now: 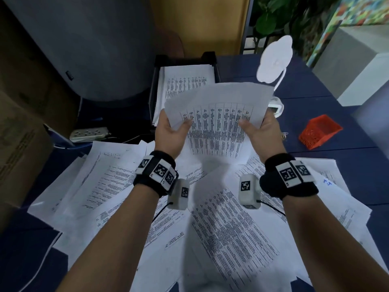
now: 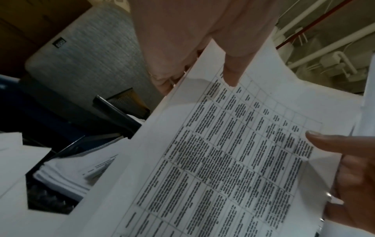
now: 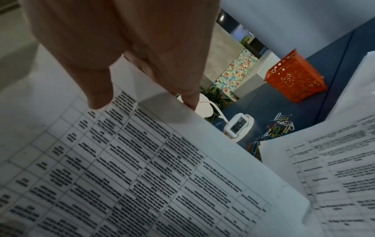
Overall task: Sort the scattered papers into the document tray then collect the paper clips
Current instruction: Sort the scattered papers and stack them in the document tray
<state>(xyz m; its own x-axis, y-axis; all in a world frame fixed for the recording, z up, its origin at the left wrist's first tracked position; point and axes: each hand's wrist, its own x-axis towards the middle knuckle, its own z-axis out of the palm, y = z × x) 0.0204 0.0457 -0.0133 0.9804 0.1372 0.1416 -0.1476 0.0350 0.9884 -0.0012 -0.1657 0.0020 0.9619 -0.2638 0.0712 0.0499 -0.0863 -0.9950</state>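
Both hands hold up a white sheet (image 1: 219, 114) printed with a table, just in front of the black document tray (image 1: 155, 85). My left hand (image 1: 175, 121) pinches its left edge, thumb on the printed face and fingers behind. My right hand (image 1: 255, 123) pinches the right edge the same way. In the left wrist view the sheet (image 2: 223, 160) hides most of the tray (image 2: 113, 109), which has a stack of papers in it. Many more papers (image 1: 221, 228) lie scattered over the blue desk below my arms. Coloured paper clips (image 3: 278, 126) lie in a loose heap right of the sheet (image 3: 121, 160).
An orange perforated basket (image 1: 317, 131) stands at the right of the desk, past the clips. A white lamp (image 1: 275, 60) and a small clock (image 3: 237, 125) stand right of the tray. A large grey object (image 1: 84, 49), a power strip (image 1: 89, 133) and cardboard boxes are at the left.
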